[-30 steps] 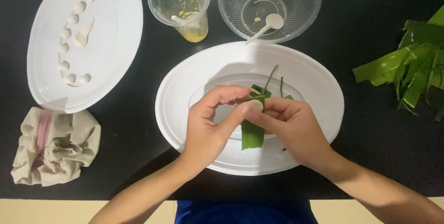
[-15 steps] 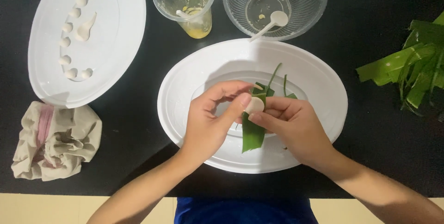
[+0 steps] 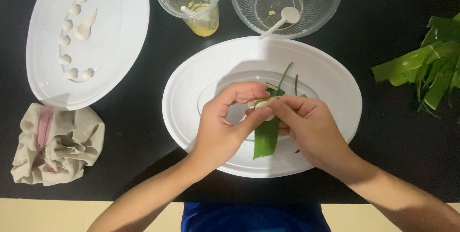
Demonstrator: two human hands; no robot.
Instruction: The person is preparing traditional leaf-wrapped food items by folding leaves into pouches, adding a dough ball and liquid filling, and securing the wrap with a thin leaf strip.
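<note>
At the frame's centre, over the white oval plate [image 3: 191, 93], the left hand [image 3: 223, 126] and right hand [image 3: 306, 129] pinch a small white dough ball [image 3: 264, 109] against a green leaf strip [image 3: 266, 138]. Both hands' fingers close on them.

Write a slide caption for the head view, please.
Left hand and right hand press a dough ball onto a leaf over a plate.

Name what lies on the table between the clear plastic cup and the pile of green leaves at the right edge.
In the head view, a clear glass bowl with a white spoon in it sits between the cup and the leaves.
</note>
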